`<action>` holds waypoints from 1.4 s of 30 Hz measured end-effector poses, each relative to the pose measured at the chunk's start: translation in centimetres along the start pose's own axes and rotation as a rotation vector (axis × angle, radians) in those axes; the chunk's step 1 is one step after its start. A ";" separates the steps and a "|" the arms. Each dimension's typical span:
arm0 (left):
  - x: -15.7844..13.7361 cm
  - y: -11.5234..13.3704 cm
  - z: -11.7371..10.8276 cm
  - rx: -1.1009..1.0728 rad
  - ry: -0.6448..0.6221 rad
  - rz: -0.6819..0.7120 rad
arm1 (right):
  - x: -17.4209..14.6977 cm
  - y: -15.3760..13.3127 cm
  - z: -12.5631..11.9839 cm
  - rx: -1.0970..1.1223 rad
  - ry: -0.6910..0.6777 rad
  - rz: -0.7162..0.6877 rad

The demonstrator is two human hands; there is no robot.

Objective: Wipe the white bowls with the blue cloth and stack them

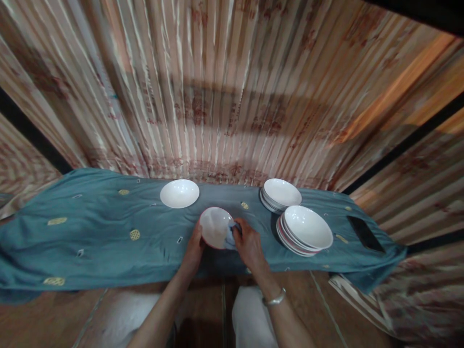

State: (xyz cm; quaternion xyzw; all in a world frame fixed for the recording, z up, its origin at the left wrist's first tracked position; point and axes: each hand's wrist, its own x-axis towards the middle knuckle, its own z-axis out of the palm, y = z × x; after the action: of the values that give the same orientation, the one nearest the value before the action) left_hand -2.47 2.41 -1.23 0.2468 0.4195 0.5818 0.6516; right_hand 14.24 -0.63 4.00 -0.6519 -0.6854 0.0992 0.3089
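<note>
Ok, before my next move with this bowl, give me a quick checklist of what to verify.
1. Left hand supporting the red-rimmed bowl: ok, at its left side.
2. Right hand holding the cloth: ok.
3. Bowl clear of the cloth: not ok, they meet at its right side.
4. Lone white dish apart from the stacks: ok.
5. Near stack and far stack not touching: cannot tell, they overlap in view.

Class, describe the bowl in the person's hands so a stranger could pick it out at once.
Start at the teal tablecloth. Near its front edge, the left hand steadies a red-rimmed white bowl while the right hand holds a bluish rag against it. Unlike the lone white dish and the stacked dishes to the right, it alone is held.
</note>
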 end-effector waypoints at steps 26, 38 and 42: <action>-1.2 1.2 0.6 0.078 -0.048 -0.068 | 1.5 -1.8 2.1 0.374 -0.438 -0.275; -0.7 0.0 -0.5 0.073 0.042 -0.044 | 5.8 -3.9 5.4 0.262 -0.124 -0.167; -1.4 0.6 0.0 0.069 0.003 -0.038 | 7.0 -2.9 4.8 0.097 -0.122 -0.159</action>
State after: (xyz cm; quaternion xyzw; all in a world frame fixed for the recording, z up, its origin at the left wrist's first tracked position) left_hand -2.80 1.22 -0.36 0.2600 0.4449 0.5549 0.6531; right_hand 9.51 6.96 3.83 -0.5725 -0.7468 0.1470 0.3049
